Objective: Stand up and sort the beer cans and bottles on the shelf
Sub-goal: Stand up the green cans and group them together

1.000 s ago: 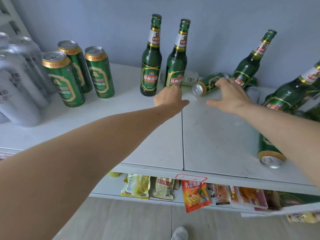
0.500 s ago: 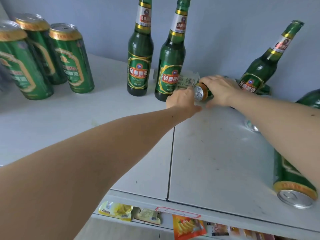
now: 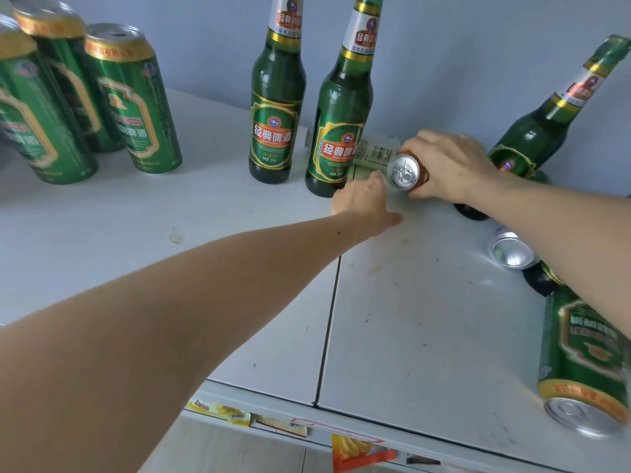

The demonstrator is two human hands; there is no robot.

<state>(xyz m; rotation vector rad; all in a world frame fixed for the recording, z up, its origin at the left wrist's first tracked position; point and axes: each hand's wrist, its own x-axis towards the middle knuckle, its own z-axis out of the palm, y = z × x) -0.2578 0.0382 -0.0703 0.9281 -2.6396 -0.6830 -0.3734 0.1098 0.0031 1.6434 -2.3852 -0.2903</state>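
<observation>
While the right hand (image 3: 447, 165) curls its fingers over a lying can (image 3: 406, 172), the can's silver top faces the camera; it sits on the white shelf (image 3: 409, 319) near the back wall, about 1 o'clock from frame centre. Thumb under, fingers wrapped over the body. Left hand (image 3: 365, 203) just beside the can at its 8 o'clock, fingers straight and close together, reaching toward a pale can (image 3: 375, 153) lying behind; whether the fingertips touch it, cannot tell.

Count, bottles: two upright green bottles, one (image 3: 275, 107) at 11 o'clock of the held can, one (image 3: 341, 124) directly at its 9 o'clock. One tilted bottle (image 3: 546, 117) leaning toward the wall at 3 o'clock. A dark bottle base (image 3: 539, 281) shows under the right forearm, mostly hidden.

Count, cans: three green cans upright at far left, nearest one (image 3: 133, 104) at 9 o'clock. One green can (image 3: 584, 363) lying at 5 o'clock, top toward the shelf edge. One silver can end (image 3: 510, 250) at 4 o'clock, lying.

Snack packets (image 3: 358, 450) hang below the shelf front.
</observation>
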